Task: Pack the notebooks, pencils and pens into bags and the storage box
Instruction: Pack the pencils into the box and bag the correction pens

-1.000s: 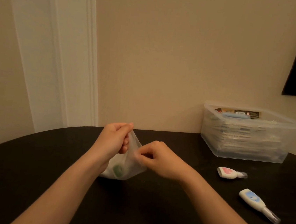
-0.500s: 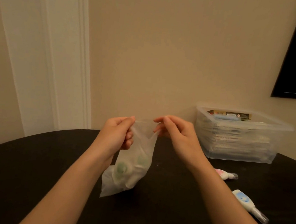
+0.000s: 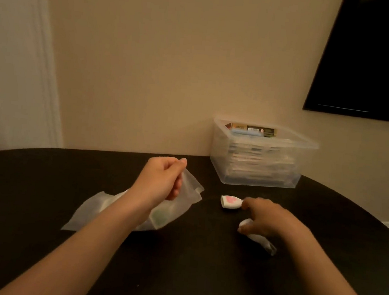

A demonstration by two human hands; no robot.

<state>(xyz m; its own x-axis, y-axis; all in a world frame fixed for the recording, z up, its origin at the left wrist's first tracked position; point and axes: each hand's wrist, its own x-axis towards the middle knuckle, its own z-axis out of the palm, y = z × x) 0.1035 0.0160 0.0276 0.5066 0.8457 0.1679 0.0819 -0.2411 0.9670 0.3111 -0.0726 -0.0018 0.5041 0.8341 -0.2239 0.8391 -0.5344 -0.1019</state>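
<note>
Over on the dark table [image 3: 40,191], just ahead of the right hand [image 3: 269,223]: pink-marked pen [image 3: 230,202], stubby white plastic. Probably light, hard and a bit slick, so likely to skid if nudged. Best pinched across the fat body, not the clear cap end. Sits right at the fingertips, maybe touching, too blurry to call. Second white pen [image 3: 262,242] half hidden under that same hand; can't tell if gripped or just covered. Left hand [image 3: 161,180] pinching the mouth of the thin frosted bag [image 3: 90,211]. Floppy stuff, something green already inside, rest slumped on the table. Bag well left of both pens. Storage box [image 3: 258,168] behind, near the wall, already pretty full.
</note>
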